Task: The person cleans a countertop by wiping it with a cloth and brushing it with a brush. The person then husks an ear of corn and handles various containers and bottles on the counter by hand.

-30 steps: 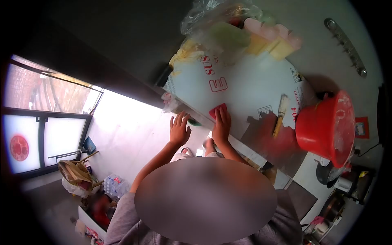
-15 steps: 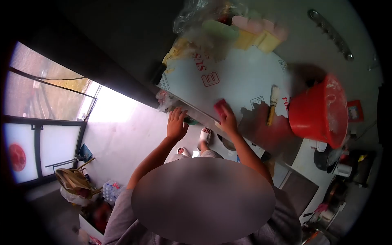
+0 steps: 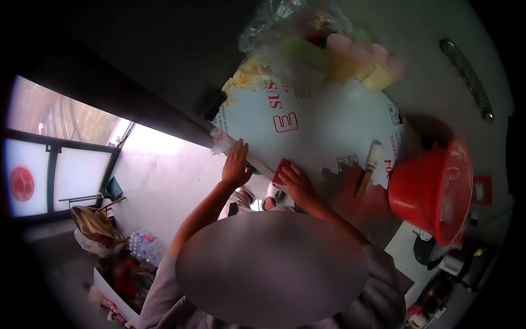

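Note:
My right hand [image 3: 298,185] holds a dark red sponge-like pad [image 3: 280,171] against the near edge of a white printed sheet surface [image 3: 323,131] with red lettering. Its fingers lie over the pad's right side. My left hand [image 3: 236,166] is open, fingers stretched out along the table edge to the left of the pad. Just beyond its fingertips a crumpled piece of clear plastic [image 3: 220,141] hangs at the edge. A paintbrush [image 3: 369,169] with a wooden handle lies on the sheet to the right.
A red bucket [image 3: 413,186] lies tipped at the right. Pink and yellow containers [image 3: 378,74] and clear plastic wrap [image 3: 268,24] stand at the back. A dark cylindrical object [image 3: 213,105] sits at the left corner. Bundled bottles [image 3: 146,245] are on the floor at lower left.
My right hand has drawn the red pad toward me and leftward to the table edge. My left hand has come up against the edge. The whole view has shifted slightly.

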Tool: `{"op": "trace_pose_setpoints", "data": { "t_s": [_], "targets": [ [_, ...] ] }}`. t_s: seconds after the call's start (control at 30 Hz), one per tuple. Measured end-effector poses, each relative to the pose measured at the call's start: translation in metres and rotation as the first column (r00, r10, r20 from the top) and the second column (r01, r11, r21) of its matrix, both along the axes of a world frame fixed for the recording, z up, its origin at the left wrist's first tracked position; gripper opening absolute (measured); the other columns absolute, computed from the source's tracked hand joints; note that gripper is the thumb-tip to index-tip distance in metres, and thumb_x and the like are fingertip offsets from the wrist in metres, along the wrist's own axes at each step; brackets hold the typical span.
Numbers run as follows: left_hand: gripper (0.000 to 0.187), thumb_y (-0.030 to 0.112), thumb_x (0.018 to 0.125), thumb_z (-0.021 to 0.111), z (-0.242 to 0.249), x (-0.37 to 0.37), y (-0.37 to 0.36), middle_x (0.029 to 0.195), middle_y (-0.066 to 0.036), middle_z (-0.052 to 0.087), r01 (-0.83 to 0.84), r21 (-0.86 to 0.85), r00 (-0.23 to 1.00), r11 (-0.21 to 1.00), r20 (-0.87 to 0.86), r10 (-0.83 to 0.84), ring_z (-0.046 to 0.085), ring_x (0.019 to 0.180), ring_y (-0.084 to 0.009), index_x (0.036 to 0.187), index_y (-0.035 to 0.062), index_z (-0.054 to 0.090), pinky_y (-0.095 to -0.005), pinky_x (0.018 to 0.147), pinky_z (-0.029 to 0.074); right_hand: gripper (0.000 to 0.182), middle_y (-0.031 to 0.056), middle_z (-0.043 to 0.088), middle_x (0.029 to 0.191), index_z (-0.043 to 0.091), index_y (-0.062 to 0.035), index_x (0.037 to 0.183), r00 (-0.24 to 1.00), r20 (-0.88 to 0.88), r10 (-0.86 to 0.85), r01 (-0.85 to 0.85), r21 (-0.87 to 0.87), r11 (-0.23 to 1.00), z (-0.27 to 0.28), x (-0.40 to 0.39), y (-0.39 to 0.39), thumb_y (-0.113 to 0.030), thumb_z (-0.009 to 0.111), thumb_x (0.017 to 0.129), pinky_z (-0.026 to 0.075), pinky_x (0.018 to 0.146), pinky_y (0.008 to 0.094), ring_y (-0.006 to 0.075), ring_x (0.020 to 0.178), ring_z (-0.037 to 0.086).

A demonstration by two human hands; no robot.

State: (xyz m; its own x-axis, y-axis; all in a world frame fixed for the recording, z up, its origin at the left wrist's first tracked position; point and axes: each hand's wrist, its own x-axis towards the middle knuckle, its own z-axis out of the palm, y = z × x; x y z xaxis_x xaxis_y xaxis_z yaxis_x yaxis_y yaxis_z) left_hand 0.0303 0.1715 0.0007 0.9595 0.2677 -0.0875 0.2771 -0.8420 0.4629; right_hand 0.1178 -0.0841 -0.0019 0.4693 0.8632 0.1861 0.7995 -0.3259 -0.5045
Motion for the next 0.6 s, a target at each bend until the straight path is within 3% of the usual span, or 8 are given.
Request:
{"op": "trace_pose_setpoints", "data": {
  "t_s": [0.1,0.27,0.4,0.5,0.6],
  "targets": [
    [0.083,0.012,0.071,0.072,0.006,-0.003,0.004,0.155,-0.021,0.027,0.033,-0.029,0.998,0.999,0.047,-0.031,0.025,0.143,-0.0384,0.145,0.0039,0.035,-0.0466,0.117,0.023,0.037,0.009,0.053,0.136,0.064,-0.007,0.119,0.998,0.068,-0.011,0.01,0.015,1.0,-0.01,0.0,0.026,-0.006,0.058,0.082,0.039,0.107,0.0426,0.0328,0.13,0.043],
    [0.068,0.006,0.074,0.063,0.007,-0.003,0.01,0.152,-0.018,0.035,0.013,-0.068,0.996,0.998,0.086,-0.007,0.029,0.142,-0.035,0.139,0.005,0.044,-0.0471,0.116,0.026,0.035,0.0084,0.056,0.13,0.064,-0.0072,0.116,0.996,0.046,-0.077,0.071,0.119,0.99,-0.018,0.017,0.099,-0.004,0.057,0.081,0.04,0.106,0.0419,0.0307,0.13,0.044],
    [0.066,0.005,0.075,0.061,-0.003,-0.002,0.022,0.152,-0.018,0.033,-0.138,-0.001,0.988,0.99,0.07,0.138,0.028,0.143,-0.0352,0.139,0.005,0.044,-0.0477,0.117,0.023,0.036,0.008,0.057,0.129,0.065,-0.0083,0.115,1.0,-0.007,-0.027,0.028,0.068,0.997,-0.012,0.015,0.045,-0.01,0.067,0.079,0.041,0.104,0.0418,0.0316,0.127,0.046],
    [0.071,0.006,0.075,0.062,0.005,-0.004,0.025,0.154,-0.018,0.028,-0.091,-0.082,0.995,0.992,0.04,0.094,0.026,0.144,-0.0347,0.142,0.0053,0.04,-0.0484,0.117,0.021,0.035,0.0073,0.058,0.126,0.066,-0.0087,0.111,1.0,0.012,-0.009,0.009,0.031,0.999,0.002,0.011,0.018,-0.014,0.072,0.077,0.042,0.103,0.0415,0.0309,0.124,0.048],
    [0.076,0.007,0.075,0.064,0.006,-0.003,0.023,0.156,-0.021,0.022,-0.074,-0.047,0.997,0.996,-0.015,0.073,0.022,0.145,-0.0356,0.145,0.004,0.033,-0.0497,0.118,0.02,0.031,0.0066,0.06,0.121,0.067,-0.009,0.106,0.999,0.04,-0.016,0.013,0.082,0.997,-0.009,0.02,0.051,-0.015,0.072,0.076,0.044,0.101,0.0409,0.03,0.12,0.051]
  ]
}}
